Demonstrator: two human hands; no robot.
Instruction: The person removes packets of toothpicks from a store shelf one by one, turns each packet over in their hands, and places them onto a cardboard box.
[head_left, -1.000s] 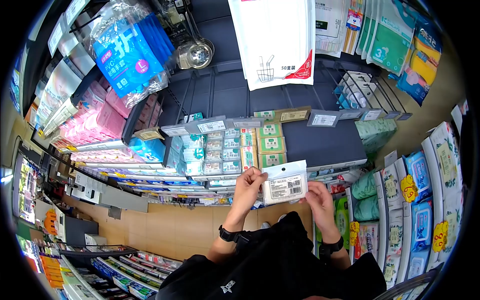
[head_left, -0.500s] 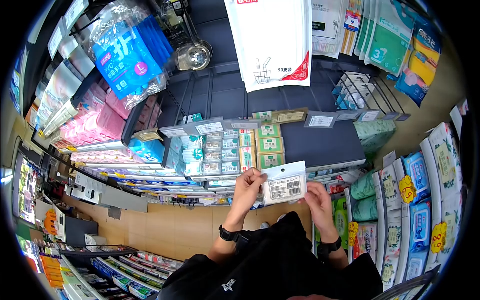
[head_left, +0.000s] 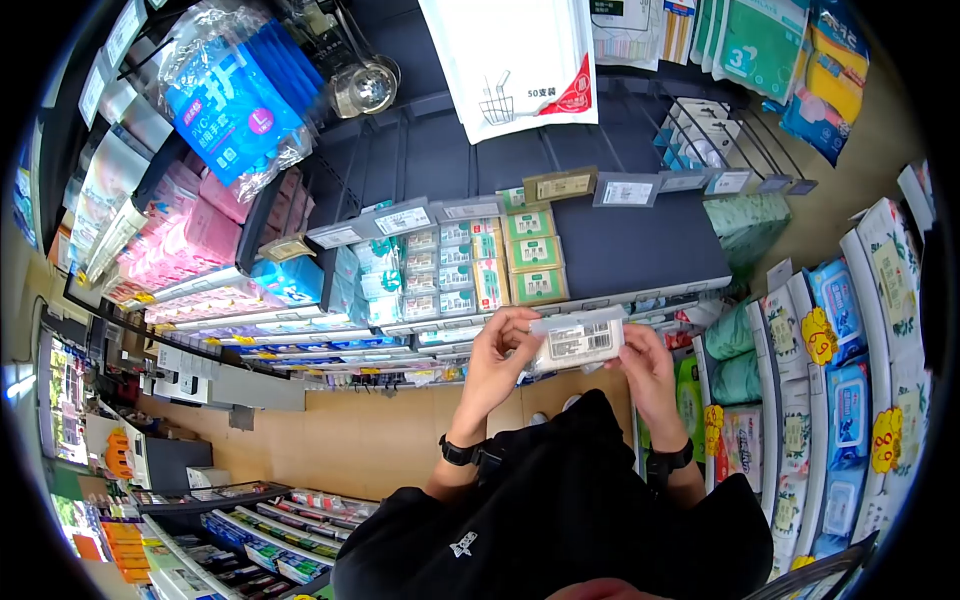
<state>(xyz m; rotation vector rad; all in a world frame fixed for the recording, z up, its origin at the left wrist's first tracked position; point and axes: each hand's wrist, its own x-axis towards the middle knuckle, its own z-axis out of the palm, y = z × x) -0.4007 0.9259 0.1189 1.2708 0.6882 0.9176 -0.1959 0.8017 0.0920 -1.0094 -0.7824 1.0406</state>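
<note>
Left hand (head_left: 497, 365) and right hand (head_left: 650, 372) pinch opposite ends of a packet (head_left: 580, 342) — probably light, slick-wrapped, best held by its side edges.

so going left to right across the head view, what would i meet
Pink packs, left hand, small clear-wrapped packet, right hand, dark green packs, blue packs on the right-hand shelf.

The packet (head_left: 580, 343) sits between the hands (head_left: 496, 366), before the shelf (head_left: 640, 245).
</note>
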